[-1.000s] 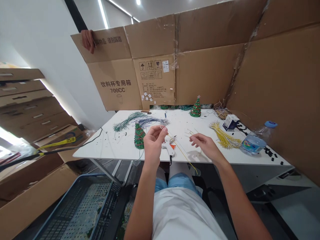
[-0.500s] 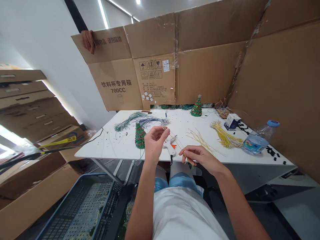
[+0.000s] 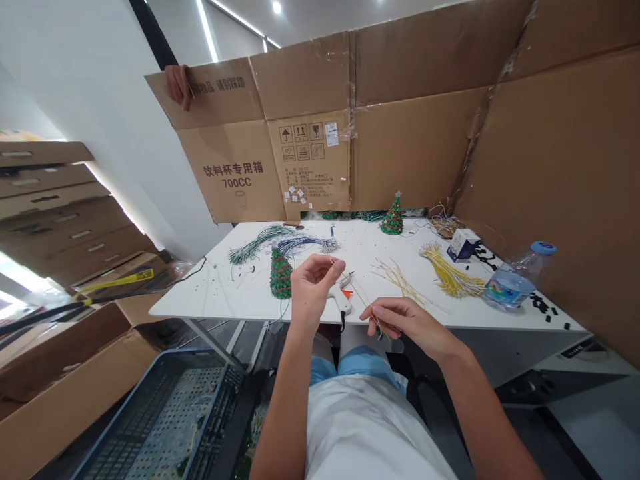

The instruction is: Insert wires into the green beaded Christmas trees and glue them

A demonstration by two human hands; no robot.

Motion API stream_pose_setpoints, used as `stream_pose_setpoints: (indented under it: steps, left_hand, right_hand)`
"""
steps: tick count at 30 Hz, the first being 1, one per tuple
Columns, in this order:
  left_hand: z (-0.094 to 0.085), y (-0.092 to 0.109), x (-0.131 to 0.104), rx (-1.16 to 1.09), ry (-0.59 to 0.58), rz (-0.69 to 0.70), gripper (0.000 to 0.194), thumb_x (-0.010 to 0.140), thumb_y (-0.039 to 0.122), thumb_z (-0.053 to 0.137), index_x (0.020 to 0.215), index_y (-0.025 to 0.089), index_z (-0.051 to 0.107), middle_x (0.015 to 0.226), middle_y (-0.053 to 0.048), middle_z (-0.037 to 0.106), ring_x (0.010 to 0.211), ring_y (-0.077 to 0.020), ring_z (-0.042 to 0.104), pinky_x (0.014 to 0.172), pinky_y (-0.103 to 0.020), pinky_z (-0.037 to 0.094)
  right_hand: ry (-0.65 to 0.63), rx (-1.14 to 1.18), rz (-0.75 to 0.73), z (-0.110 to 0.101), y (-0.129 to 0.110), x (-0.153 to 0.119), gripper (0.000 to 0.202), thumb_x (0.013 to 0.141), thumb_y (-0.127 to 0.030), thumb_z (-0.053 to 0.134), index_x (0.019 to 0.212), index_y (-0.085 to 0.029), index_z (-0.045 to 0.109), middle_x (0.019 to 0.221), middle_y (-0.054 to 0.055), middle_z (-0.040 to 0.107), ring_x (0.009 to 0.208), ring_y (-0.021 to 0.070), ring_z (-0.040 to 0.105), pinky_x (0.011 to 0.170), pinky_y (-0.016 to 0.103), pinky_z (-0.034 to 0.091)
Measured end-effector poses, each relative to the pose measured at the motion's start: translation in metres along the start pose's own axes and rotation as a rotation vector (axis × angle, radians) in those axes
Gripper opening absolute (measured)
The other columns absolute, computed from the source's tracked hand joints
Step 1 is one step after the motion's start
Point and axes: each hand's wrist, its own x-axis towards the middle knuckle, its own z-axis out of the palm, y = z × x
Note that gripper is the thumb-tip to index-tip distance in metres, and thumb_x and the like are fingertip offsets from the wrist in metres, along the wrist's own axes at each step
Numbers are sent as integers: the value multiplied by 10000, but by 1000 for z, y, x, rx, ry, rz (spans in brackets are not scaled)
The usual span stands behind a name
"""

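Pinching wire (image 3: pixel 360 292): left hand (image 3: pixel 318 280) and right hand (image 3: pixel 393 319), apart, are each gripping it, seemingly stretching it out, just right of the glue gun (image 3: pixel 341 304).
Tree (image 3: pixel 281 275): is standing left of the glue gun, perhaps leaving working room.
Loose wires (image 3: pixel 400 279): are lying spread right of the glue gun, likely for easy picking.

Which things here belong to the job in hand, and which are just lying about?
Job, judging by the hands:
- yellow wire, held between left hand and right hand
- loose strands and yellow bundle, probably matching stock

Likely just lying about:
- water bottle
- small box, beyond the bottle
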Motion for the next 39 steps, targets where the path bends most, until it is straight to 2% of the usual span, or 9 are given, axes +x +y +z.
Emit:
stream_pose_setpoints:
  steps: [7,13,18,29,39]
  left_hand:
    - [5,9,-5,-44,-16,-32,397,727,498,1013,824,195,776,857,-38,780,753,-167,738,747,-307,642]
    - [7,11,-9,-45,-47,-74,355,756,487,1001,893,188,867,902,-79,834,839,-221,802,844,-362,685]
    - [8,9,-9,-50,-41,-89,368,790,495,979,985,193,902,1004,-112,866,892,-226,817,883,-360,683]
    - [6,8,-10,-80,-59,-109,403,833,487,954,1118,210,890,1052,-122,878,926,-217,809,936,-366,661]
    - [3,8,-11,-93,-100,-87,322,889,439,915,1116,212,890,1018,-102,878,933,-201,789,910,-312,629]
  right_hand:
    - [-8,60,13,0,1,-1,447,1030,-613,701,1062,-191,846,813,64,772,606,132,444,581,297,329]
    - [3,108,41,-2,5,2,417,998,-597,753,1003,-187,825,778,47,753,584,117,423,572,286,292]
    - [31,77,51,-4,8,2,391,988,-580,774,1011,-194,835,798,46,767,603,116,435,586,283,296]
    - [73,15,63,-4,2,1,398,958,-588,798,1028,-200,855,839,50,781,626,123,447,603,293,309]
    - [83,27,66,-9,3,1,414,919,-597,843,1025,-197,849,840,50,779,634,124,443,613,307,314]
